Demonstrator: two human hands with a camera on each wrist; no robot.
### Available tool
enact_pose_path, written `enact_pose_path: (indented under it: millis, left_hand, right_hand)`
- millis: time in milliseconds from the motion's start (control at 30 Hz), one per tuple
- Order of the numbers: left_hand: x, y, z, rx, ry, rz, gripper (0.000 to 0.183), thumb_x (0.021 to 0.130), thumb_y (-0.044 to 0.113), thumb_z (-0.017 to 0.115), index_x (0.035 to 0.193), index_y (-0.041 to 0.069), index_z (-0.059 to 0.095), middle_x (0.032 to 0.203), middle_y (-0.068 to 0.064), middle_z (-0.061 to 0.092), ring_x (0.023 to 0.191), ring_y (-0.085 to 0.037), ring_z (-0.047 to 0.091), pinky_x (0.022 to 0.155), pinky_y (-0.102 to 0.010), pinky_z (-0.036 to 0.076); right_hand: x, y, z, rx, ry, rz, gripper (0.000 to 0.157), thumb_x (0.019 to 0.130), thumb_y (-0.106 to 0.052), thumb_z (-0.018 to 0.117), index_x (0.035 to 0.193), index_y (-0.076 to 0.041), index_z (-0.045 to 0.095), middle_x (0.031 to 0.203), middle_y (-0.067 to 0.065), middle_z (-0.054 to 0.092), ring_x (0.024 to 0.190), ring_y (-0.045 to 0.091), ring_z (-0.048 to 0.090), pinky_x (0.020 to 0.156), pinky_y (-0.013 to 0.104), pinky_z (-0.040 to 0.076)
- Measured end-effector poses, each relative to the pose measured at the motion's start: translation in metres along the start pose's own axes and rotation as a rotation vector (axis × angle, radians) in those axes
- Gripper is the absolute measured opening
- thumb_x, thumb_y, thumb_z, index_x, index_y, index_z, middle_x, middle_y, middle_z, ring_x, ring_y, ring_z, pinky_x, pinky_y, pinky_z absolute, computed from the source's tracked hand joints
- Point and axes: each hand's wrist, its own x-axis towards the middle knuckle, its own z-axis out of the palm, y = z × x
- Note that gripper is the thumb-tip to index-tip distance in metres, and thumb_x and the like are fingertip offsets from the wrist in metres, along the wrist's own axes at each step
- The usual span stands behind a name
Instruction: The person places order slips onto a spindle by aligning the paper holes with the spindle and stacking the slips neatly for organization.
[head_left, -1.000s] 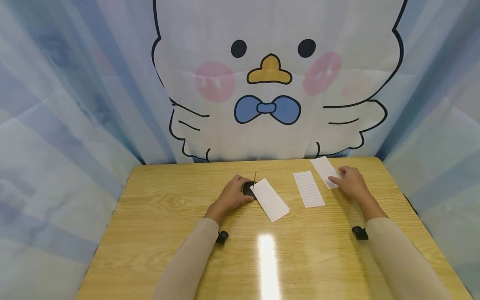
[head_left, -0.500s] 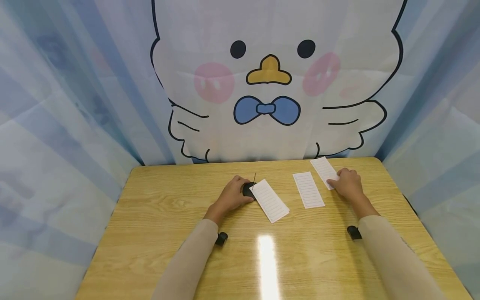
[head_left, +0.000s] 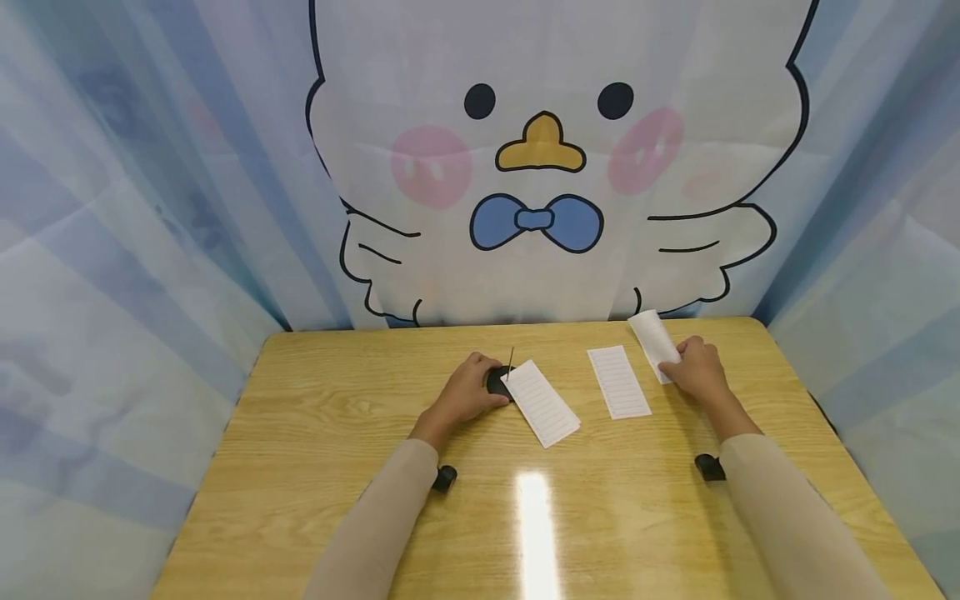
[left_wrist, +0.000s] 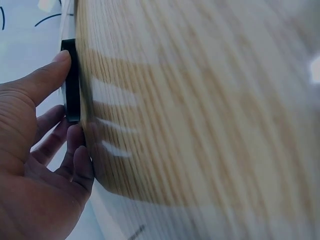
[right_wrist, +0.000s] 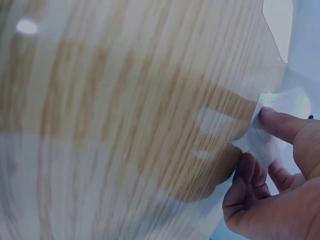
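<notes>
My left hand (head_left: 467, 390) grips the round black base (head_left: 496, 381) of a paper spike. A thin upright pin (head_left: 511, 363) stands on that base, and ruled white slips (head_left: 542, 404) lie over it, slanting down onto the table. In the left wrist view, thumb and fingers hold the base (left_wrist: 73, 82) by its edge. On the other side, my right hand (head_left: 697, 369) pinches a ruled paper slip (head_left: 651, 336) at its right edge. That slip curves up, and the right wrist view shows the paper (right_wrist: 265, 137) bent between thumb and fingers. Another ruled slip (head_left: 619, 382) lies flat between the hands.
The wooden table (head_left: 322, 467) has its far edge against a curtain (head_left: 525, 283) printed with a cartoon bird. Side curtains (head_left: 112, 333) hang at left and right. Light reflects off the tabletop near the front.
The right hand has closed in on the far-right slip and now pinches it; the paper has gone from flat to curved and raised. The left hand stays on the spike's base.
</notes>
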Motion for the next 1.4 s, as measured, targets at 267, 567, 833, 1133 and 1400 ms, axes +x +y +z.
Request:
enact_pose_path:
  millis: [267, 567, 833, 1133, 1400]
  left_hand:
    - [-0.002, 0.001, 0.001, -0.002, 0.008, -0.004, 0.064, 0.089, 0.027, 0.084, 0.146, 0.011, 0.058, 0.144, -0.011, 0.053, 0.132, -0.032, 0.055, 0.111, -0.046, 0.047]
    - [-0.002, 0.0, 0.0, 0.011, 0.009, -0.004, 0.065, 0.089, 0.029, 0.084, 0.146, 0.012, 0.058, 0.143, -0.01, 0.054, 0.131, -0.031, 0.056, 0.11, -0.045, 0.047]
    - [-0.002, 0.0, 0.001, 0.009, 0.014, 0.012, 0.065, 0.089, 0.03, 0.084, 0.146, 0.011, 0.058, 0.143, -0.011, 0.054, 0.131, -0.032, 0.056, 0.11, -0.045, 0.048]
    - [-0.004, 0.0, 0.001, 0.024, 0.005, -0.013, 0.066, 0.089, 0.029, 0.084, 0.146, 0.01, 0.057, 0.143, -0.013, 0.053, 0.132, -0.032, 0.055, 0.111, -0.046, 0.047]
    - [-0.003, 0.004, -0.003, -0.007, -0.006, -0.004, 0.068, 0.09, 0.031, 0.083, 0.148, 0.011, 0.055, 0.144, -0.013, 0.052, 0.13, -0.031, 0.055, 0.11, -0.046, 0.048]
  right_hand:
    - [-0.005, 0.002, -0.001, 0.056, -0.005, 0.029, 0.06, 0.097, -0.018, 0.07, 0.134, 0.016, 0.036, 0.127, 0.04, 0.05, 0.115, 0.05, 0.053, 0.096, 0.058, 0.048]
    - [-0.004, 0.01, -0.004, 0.03, -0.022, -0.031, 0.063, 0.107, -0.018, 0.054, 0.152, 0.017, 0.027, 0.152, 0.043, 0.033, 0.141, 0.058, 0.035, 0.114, 0.066, 0.034]
    - [-0.018, 0.01, -0.014, 0.051, -0.009, -0.087, 0.062, 0.107, -0.022, 0.057, 0.149, 0.017, 0.034, 0.15, 0.042, 0.038, 0.138, 0.058, 0.039, 0.111, 0.066, 0.037]
    - [-0.035, 0.005, -0.023, 0.058, 0.007, -0.179, 0.062, 0.105, -0.031, 0.061, 0.144, 0.014, 0.042, 0.143, 0.041, 0.046, 0.128, 0.057, 0.048, 0.102, 0.067, 0.043]
    - [-0.048, -0.006, -0.039, 0.076, 0.022, -0.25, 0.062, 0.106, -0.035, 0.06, 0.143, 0.012, 0.045, 0.136, 0.04, 0.053, 0.119, 0.054, 0.055, 0.09, 0.064, 0.048]
